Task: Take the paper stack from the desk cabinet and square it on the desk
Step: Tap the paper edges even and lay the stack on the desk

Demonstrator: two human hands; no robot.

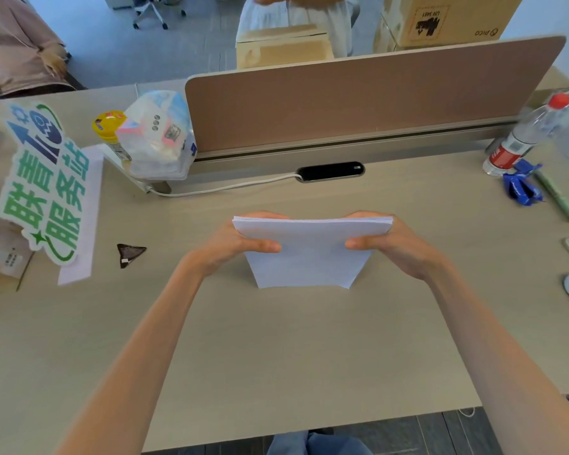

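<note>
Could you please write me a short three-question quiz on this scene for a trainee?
1. True or false: the paper stack lies flat on the desk.
2. Which item stands at the far right of the desk? A) a water bottle with a red cap B) a green mug C) a desk lamp
3. Fill in: the left hand and right hand grip the stack by its two ____.

Key
1. False: it stands upright on its bottom edge.
2. A: the water bottle.
3. Sides, thumbs on the near face.
</note>
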